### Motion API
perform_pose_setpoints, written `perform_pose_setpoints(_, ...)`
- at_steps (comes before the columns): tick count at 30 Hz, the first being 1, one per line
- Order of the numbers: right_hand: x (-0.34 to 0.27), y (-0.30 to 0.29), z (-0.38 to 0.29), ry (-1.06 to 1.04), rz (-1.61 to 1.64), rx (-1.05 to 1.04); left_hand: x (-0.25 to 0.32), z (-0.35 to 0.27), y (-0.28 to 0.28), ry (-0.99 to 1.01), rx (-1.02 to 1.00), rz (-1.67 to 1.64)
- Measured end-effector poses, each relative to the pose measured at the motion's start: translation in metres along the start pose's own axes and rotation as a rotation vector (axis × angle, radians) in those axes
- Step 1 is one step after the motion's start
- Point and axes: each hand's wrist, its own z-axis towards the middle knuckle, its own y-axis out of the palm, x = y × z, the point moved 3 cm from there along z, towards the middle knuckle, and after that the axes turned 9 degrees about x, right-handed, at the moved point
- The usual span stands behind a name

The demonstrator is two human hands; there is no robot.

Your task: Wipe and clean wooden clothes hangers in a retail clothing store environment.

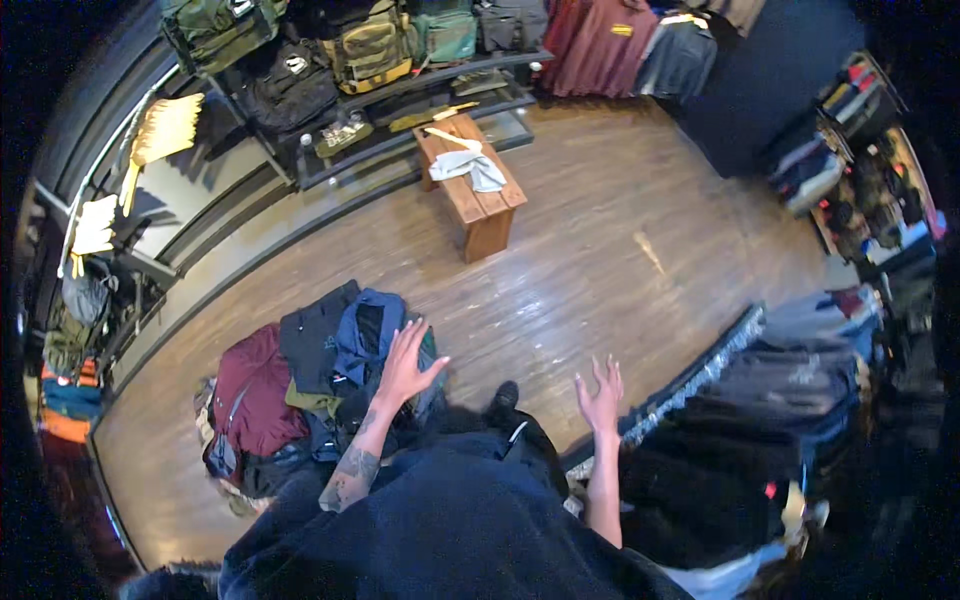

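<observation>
My left hand (pixel 409 364) is held out with its fingers apart and nothing in it. In the picture it overlaps the right edge of a heap of clothes (pixel 251 397); whether it touches them I cannot tell. A maroon garment, a dark one and a blue collared jacket (pixel 356 330) lie on top of that heap. My right hand (pixel 601 394) is raised over the wooden floor, empty, its fingers spread, left of a rack of dark clothes (pixel 750 420).
Ahead stands a wooden bench (pixel 487 206) with a pale cloth (pixel 471 166) on it. Behind it, shelves hold backpacks (pixel 367 49), and maroon garments (pixel 600 52) hang beside them. More clothing racks line the right side. A raised ledge curves along the left wall.
</observation>
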Motion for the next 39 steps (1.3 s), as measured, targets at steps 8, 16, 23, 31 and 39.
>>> perform_pose_setpoints(8, -0.04, 0.051, 0.228, -0.267, 0.016, -0.195, 0.003, 0.126, 0.043, -0.185, 0.103, 0.082)
perform_pose_setpoints(16, -0.08, 0.166, 0.39, -0.431, 0.036, -0.362, -0.053, 0.258, 0.104, -0.359, 0.219, 0.076)
perform_pose_setpoints(23, -0.138, 0.313, 0.534, -0.573, 0.13, -0.452, -0.123, 0.377, 0.18, -0.495, 0.183, 0.011)
perform_pose_setpoints(31, -0.182, 0.539, 0.655, -0.619, 0.096, -0.593, -0.163, 0.406, 0.252, -0.722, 0.163, 0.017)
perform_pose_setpoints(39, -0.212, 0.644, 0.71, -0.818, -0.295, -0.645, -0.125, 0.387, 0.273, -1.105, 0.306, 0.089)
